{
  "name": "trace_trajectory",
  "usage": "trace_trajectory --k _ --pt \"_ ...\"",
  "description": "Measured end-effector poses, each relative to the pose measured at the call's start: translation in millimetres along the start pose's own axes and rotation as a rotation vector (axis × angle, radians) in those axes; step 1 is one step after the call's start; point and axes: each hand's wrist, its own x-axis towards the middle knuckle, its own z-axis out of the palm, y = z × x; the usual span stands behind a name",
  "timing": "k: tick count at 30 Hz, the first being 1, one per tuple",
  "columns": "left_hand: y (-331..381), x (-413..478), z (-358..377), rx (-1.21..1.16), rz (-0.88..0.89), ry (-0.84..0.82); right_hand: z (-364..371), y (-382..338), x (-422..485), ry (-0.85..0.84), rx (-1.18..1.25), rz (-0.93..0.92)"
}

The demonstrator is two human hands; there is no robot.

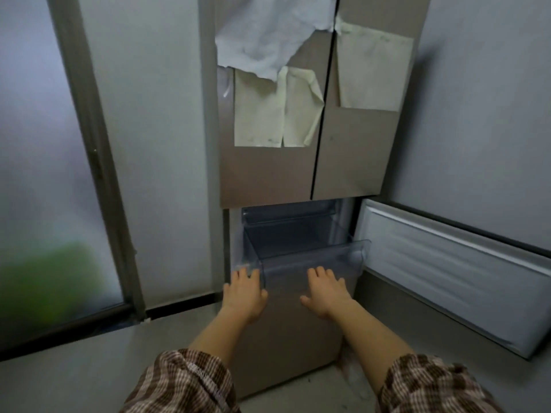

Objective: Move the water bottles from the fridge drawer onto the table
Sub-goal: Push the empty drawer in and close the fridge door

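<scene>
Head cam, looking down at the fridge (298,174). Upper doors are shut, with papers (277,108) and a cloth (268,34) stuck on them. The lower door (453,278) is swung open to the right.

The clear drawer (298,248) is pulled partway out of the lower compartment. I see no bottles in the part of it that shows; the interior looks bare plastic, though the image is soft and the front wall is translucent, so I can't vouch for the very bottom. The table isn't in frame.

Left hand (246,293) is at the drawer's left front corner, fingers spread and extended, palm toward the fridge; the fingertips sit at the drawer's edge, nothing gripped. Right hand (326,292) is flat against the drawer's front wall, fingers also spread and open, holding nothing. Both forearms are bare, with plaid sleeves (185,383) at the bottom edge.

A frosted sliding door (44,174) is on the left, with a green blur behind the glass. Grey floor (89,368).
</scene>
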Motion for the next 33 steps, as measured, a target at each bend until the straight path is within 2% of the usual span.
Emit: trace_trajectory --k 5,11,18,21,24,28,33 --pt "39 87 20 -0.030 0.086 0.020 -5 54 66 -0.013 -0.013 0.070" --pt "80 147 62 0.011 0.151 -0.032 20 120 128 -0.107 -0.007 0.112" --pt "108 196 129 0.055 0.107 0.068 52 193 213 -0.154 -0.032 -0.052" --pt "120 201 166 0.093 0.006 0.130 69 211 239 -0.089 -0.093 -0.167" --pt "128 204 186 0.107 -0.078 0.178 93 214 247 0.015 -0.126 -0.197" --pt "129 212 200 0.189 -0.124 0.220 126 220 256 0.126 -0.130 -0.224" --pt "130 234 226 0.237 -0.143 0.312 137 232 284 0.161 -0.217 -0.271"
